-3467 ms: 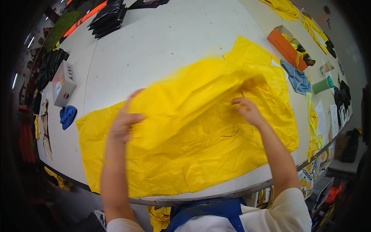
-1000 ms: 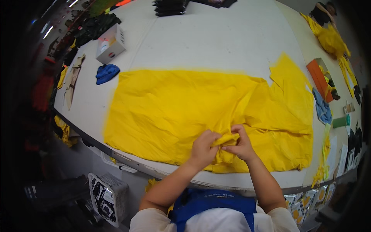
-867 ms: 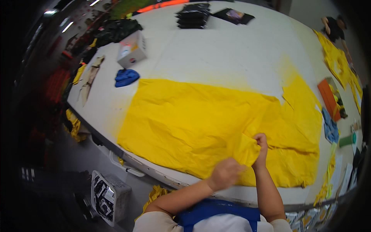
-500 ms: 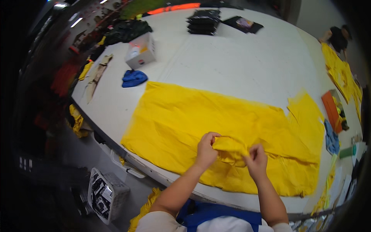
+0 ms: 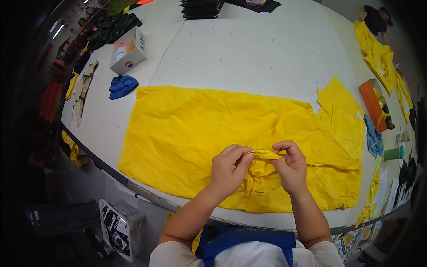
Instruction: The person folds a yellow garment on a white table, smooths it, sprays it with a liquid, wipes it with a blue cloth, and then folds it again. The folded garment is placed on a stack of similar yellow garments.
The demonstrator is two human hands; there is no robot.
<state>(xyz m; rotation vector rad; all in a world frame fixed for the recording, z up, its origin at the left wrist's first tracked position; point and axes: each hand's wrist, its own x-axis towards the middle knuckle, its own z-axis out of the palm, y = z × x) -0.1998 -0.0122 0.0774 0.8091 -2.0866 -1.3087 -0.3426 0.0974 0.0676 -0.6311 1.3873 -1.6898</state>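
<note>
A large yellow garment (image 5: pixel 191 129) of thin, creased fabric lies spread along the near side of the white table (image 5: pixel 249 58). A sleeve-like part (image 5: pixel 340 102) of it sticks out at the far right. My left hand (image 5: pixel 229 171) pinches a folded edge of the fabric between thumb and fingers. Facing it, my right hand (image 5: pixel 291 167) pinches the same edge a short way to the right. Between them the edge is drawn into a narrow band, raised a little, with bunched fabric below it.
At the left are a blue cloth cap (image 5: pixel 122 86) and an open white box (image 5: pixel 129 53). Black packages (image 5: pixel 200 9) are stacked at the back. An orange box (image 5: pixel 372 104), blue cloth (image 5: pixel 373 135) and green roll (image 5: pixel 393 153) line the right. A person (image 5: pixel 376 20) stands far right.
My hands have brought the pinched edge up into a tight band, with my right hand's fingers now turned inward. The whole view has shifted, so the table things appear further left and higher.
</note>
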